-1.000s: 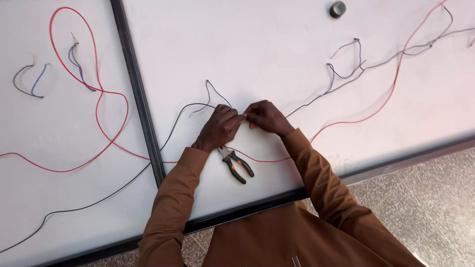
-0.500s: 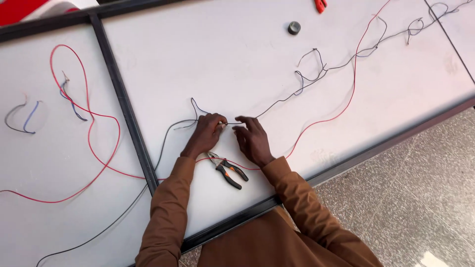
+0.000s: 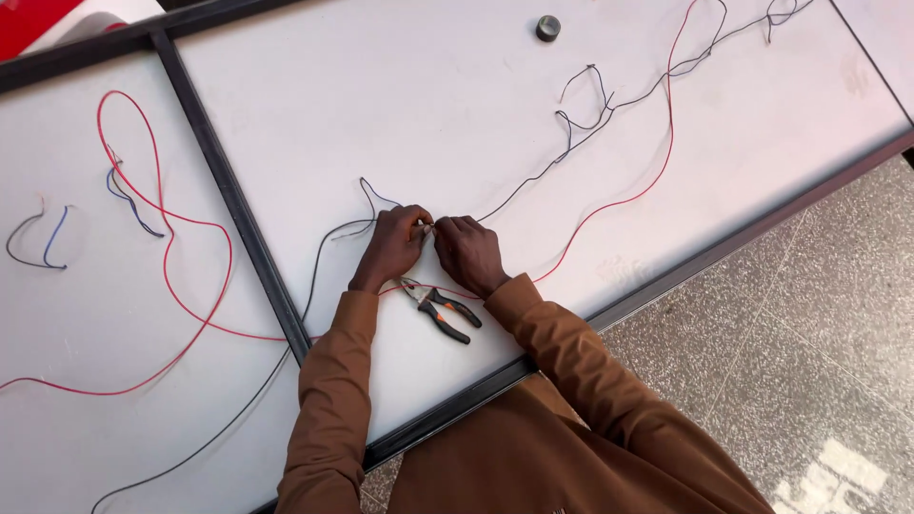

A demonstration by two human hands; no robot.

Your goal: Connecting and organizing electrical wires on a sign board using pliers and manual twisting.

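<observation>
My left hand (image 3: 392, 246) and my right hand (image 3: 468, 251) meet fingertip to fingertip on the white table (image 3: 400, 105), pinching the ends of a thin black wire (image 3: 533, 181) between them. The wire runs off to the upper right from my right hand and loops left and down from my left hand. A long red wire (image 3: 628, 198) passes under my wrists. Pliers (image 3: 443, 310) with black and orange handles lie on the table just below my hands, between my forearms.
A dark metal bar (image 3: 233, 205) divides the table into two panels. On the left panel lie a red wire loop (image 3: 167, 238) and short blue and black wire pieces (image 3: 38, 238). A small round dark object (image 3: 547, 28) sits at the far edge. Speckled floor (image 3: 809, 362) lies to the right.
The view has shifted, so hands and table sit differently in frame. My hands stay pinched together on the wire ends; the pliers remain in place below them.
</observation>
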